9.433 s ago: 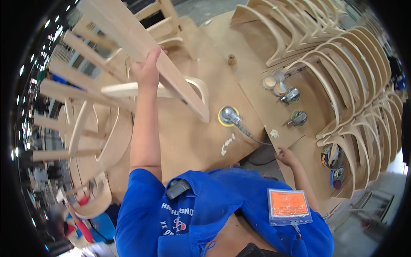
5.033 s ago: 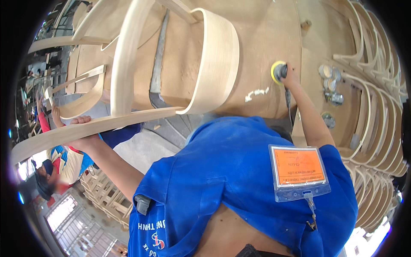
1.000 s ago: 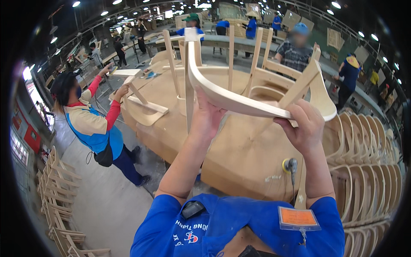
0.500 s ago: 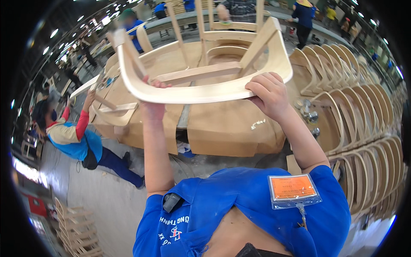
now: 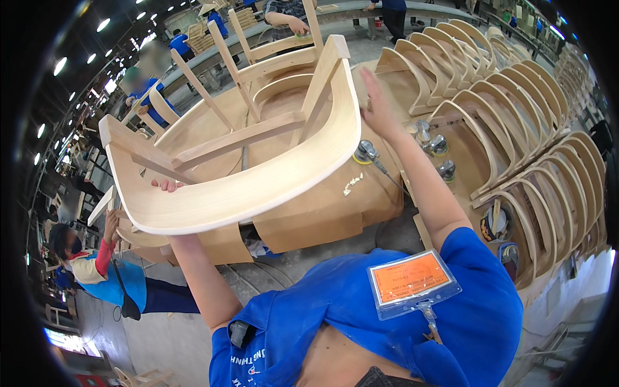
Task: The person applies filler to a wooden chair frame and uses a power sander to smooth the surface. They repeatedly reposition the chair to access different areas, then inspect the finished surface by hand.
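A pale wooden chair frame (image 5: 258, 187) with a wide curved band and straight crossbars is held up in front of me, tilted down toward the left. My left hand (image 5: 169, 185) grips the band from beneath; its fingertips curl over the inner edge, and the rest of the hand is hidden behind the wood. Beside the band's right end is my right hand (image 5: 379, 106), fingers stretched out and apart. Whether its palm touches the wood I cannot tell. Under the frame stands a table covered in brown cardboard (image 5: 309, 226).
Sanders (image 5: 366, 152) lie on the cardboard at right, near small white scraps (image 5: 353, 185). Rows of curved wooden frames (image 5: 516, 148) stand along the right. A co-worker in a blue vest (image 5: 103, 277) handles a wooden piece at left. Another person's hand (image 5: 298, 26) works across the table.
The chair frame has swung leftward and tilted, its left end lower and its broad face showing. My right hand has let go of the near edge and moved up beside the right end.
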`<state>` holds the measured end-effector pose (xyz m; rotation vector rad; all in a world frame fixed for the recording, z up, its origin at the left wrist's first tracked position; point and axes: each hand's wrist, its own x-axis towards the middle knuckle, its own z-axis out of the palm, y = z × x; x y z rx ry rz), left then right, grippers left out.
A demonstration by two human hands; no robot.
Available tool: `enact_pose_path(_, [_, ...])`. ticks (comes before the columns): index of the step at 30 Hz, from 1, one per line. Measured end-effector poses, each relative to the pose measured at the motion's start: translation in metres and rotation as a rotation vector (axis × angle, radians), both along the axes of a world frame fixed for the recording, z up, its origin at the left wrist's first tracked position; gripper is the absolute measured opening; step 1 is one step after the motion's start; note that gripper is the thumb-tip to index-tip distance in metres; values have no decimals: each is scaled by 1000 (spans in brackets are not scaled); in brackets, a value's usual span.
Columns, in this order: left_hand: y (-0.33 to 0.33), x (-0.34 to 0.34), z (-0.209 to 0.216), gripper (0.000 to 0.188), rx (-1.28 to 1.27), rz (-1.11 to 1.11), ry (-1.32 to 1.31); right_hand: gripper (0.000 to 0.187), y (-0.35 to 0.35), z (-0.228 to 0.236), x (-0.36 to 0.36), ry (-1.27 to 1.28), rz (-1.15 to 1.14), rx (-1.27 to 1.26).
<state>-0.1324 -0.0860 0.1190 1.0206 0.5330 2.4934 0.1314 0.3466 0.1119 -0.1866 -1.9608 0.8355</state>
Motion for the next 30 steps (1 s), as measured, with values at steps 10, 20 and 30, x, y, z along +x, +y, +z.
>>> enact_pose_path(10, [8,7,-1,33,10,-15,68,36,34,21,-5,161,358,-451])
enact_pose_path(20, [-14,-88,10,45,-7,-492,205,17,-35,-26,47,178,661,-381])
enact_pose_path(30, [-50,-126,2,52,-58,-634,136,12,-126,-64,75,88,527,-237])
